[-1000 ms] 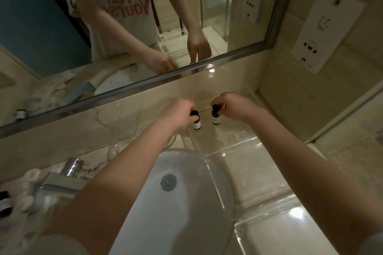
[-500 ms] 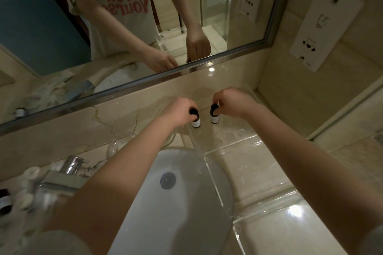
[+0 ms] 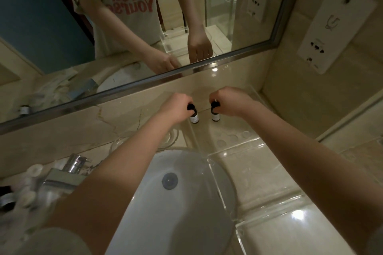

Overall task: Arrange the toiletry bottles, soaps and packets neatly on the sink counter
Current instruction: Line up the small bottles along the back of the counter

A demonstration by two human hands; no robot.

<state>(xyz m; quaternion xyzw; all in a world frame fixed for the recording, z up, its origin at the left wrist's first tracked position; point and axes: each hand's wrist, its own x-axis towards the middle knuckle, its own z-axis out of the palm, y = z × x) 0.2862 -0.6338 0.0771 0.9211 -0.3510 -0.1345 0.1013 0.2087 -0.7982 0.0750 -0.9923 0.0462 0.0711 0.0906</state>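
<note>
Two small dark bottles with black caps and white labels stand side by side at the back of the counter, just below the mirror. My left hand (image 3: 176, 107) grips the cap of the left bottle (image 3: 194, 118). My right hand (image 3: 230, 101) grips the cap of the right bottle (image 3: 215, 117). Both bottles are upright and rest on a clear acrylic tray (image 3: 238, 141) with round recesses. More toiletries (image 3: 24, 194), blurred, lie at the left edge beside the tap.
A white sink basin (image 3: 176, 203) fills the foreground, with a chrome tap (image 3: 70, 170) to its left. A clear glass dish (image 3: 124, 143) sits behind the basin. The mirror (image 3: 124, 27) spans the back wall; a socket panel (image 3: 335, 29) hangs on the right wall.
Both hands have stayed on the bottle caps. The bottles keep their spots on the tray, with only a slight shift in the camera's view.
</note>
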